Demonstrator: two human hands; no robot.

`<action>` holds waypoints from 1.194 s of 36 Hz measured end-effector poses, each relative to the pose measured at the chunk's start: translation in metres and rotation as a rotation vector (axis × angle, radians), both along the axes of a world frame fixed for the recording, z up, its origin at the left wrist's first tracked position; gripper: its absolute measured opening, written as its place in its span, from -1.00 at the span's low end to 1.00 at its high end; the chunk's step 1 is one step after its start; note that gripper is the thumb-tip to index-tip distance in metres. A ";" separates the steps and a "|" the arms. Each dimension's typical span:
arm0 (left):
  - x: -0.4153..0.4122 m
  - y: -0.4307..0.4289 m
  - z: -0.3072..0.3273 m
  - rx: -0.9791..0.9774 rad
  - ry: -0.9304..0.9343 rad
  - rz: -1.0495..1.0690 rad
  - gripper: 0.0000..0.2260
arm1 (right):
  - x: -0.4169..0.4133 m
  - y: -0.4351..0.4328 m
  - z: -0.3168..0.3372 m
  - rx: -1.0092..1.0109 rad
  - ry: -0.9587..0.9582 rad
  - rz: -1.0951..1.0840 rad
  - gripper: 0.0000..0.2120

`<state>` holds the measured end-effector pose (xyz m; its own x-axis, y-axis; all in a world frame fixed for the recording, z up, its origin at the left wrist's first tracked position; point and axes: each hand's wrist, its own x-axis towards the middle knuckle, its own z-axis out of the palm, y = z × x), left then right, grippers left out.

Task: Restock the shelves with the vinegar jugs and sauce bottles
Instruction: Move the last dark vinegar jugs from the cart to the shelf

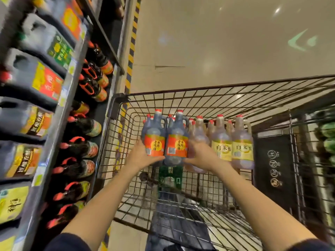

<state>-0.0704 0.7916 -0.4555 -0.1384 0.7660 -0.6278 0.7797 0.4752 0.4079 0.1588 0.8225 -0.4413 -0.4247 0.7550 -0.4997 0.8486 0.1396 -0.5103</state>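
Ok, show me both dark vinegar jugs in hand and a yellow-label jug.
Left dark vinegar jug (155, 144): head view, orange label.
Right dark vinegar jug (176, 144): head view, orange label.
Yellow-label vinegar jug (222, 150): head view, yellow label.

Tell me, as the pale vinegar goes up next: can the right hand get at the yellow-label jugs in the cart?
Probably yes, once freed. The right hand holds an orange-label jug, but the yellow-label jugs stand upright beside it, and the cart is open on top with nothing over them.
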 end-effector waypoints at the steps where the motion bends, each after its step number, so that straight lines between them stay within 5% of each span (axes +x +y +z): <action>1: 0.000 0.001 -0.010 0.000 -0.019 0.036 -0.14 | -0.001 0.001 -0.004 -0.005 0.009 -0.011 -0.50; 5: -0.008 0.005 -0.065 -0.018 -0.120 0.170 -0.08 | -0.003 0.005 -0.016 -0.002 0.044 -0.050 -0.45; 9: 0.000 0.011 -0.045 -0.066 -0.138 0.225 -0.27 | -0.003 0.006 -0.023 -0.014 0.059 -0.069 -0.43; 17: 0.005 0.016 -0.033 -0.142 -0.076 0.289 -0.30 | -0.006 0.003 -0.031 -0.058 0.117 -0.145 -0.34; 21: -0.002 0.018 -0.027 -0.193 -0.204 0.368 -0.44 | -0.011 0.002 -0.033 -0.109 0.140 -0.229 -0.27; 26: -0.013 0.008 -0.014 -0.227 -0.392 0.482 -0.27 | -0.022 0.004 -0.036 -0.186 0.100 -0.367 -0.51; 30: -0.016 -0.003 0.002 -0.255 -0.542 0.543 -0.60 | -0.031 0.005 -0.045 -0.288 0.050 -0.473 -0.64; 34: -0.028 -0.011 0.017 -0.256 -0.625 0.541 -0.68 | -0.040 0.003 -0.052 -0.289 0.002 -0.581 -0.57; 39: -0.040 -0.016 0.028 -0.260 -0.657 0.549 -0.36 | -0.045 -0.004 -0.049 -0.247 0.066 -0.704 -0.35; 43: -0.043 -0.017 0.039 -0.239 -0.676 0.587 -0.66 | -0.051 -0.009 -0.045 -0.222 0.065 -0.750 -0.34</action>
<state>-0.1133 0.7745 -0.4161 -0.0101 0.5287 -0.8488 0.0194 0.8487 0.5284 0.1077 0.8136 -0.4861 0.1253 0.7371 -0.6640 0.6436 -0.5698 -0.5110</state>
